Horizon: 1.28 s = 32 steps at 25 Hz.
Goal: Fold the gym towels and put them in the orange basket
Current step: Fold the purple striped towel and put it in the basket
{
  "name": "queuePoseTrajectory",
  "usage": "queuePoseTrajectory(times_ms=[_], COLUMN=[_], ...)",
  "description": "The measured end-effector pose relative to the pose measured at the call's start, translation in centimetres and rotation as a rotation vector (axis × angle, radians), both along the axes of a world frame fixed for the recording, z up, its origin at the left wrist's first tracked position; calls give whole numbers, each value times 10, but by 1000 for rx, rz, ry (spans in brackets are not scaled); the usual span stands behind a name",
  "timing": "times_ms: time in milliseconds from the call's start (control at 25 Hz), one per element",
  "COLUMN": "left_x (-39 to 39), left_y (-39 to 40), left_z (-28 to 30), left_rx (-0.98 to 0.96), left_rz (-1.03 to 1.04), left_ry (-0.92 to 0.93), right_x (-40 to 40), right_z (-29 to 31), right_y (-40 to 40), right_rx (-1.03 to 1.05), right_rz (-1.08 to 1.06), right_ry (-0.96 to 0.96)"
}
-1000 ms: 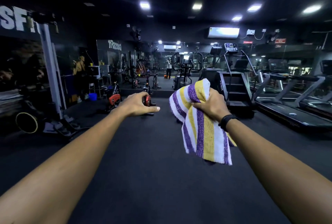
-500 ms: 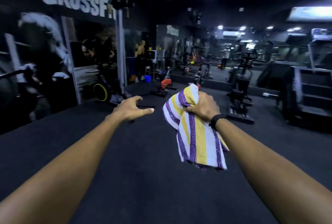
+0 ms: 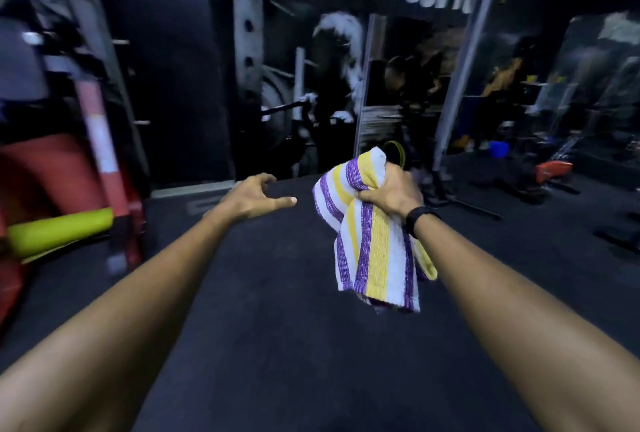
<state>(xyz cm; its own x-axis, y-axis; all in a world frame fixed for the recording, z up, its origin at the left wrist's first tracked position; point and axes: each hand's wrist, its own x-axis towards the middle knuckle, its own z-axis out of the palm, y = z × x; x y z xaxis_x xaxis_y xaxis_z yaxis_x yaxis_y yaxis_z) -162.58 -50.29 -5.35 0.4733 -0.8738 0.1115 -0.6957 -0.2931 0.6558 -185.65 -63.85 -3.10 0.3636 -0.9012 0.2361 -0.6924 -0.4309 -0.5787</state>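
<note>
Fingers (image 3: pixel 367 195) of right hand (image 3: pixel 391 192) grip striped towel (image 3: pixel 370 244); left hand (image 3: pixel 252 198) holds nothing.

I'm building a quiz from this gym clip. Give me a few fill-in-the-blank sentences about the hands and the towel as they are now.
1. The striped towel is gripped by the ____ hand.
2. The left hand holds ____.
3. The towel's stripes are white, yellow and ____.
4. A black band sits on the ____ wrist.

Missing words: right; nothing; purple; right
</note>
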Motion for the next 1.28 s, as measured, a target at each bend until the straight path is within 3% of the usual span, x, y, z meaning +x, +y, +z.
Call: queuePoseTrajectory(times_ms=[280, 560, 880, 1280], left_x=[95, 77, -80, -179], left_y=[126, 256, 395, 452], left_z=[-12, -34, -84, -119], left_rx=[17, 34, 99, 120], left_rz=[489, 1020, 1599, 1862], left_ry=[-4, 35, 201, 247], right_x=[174, 287, 299, 251], right_z=[-22, -35, -91, -142], right_y=[18, 94, 250, 395], right_rx=[31, 43, 95, 164], right_rz=[455, 933, 1451, 1746], right_ry=[31, 21, 81, 183])
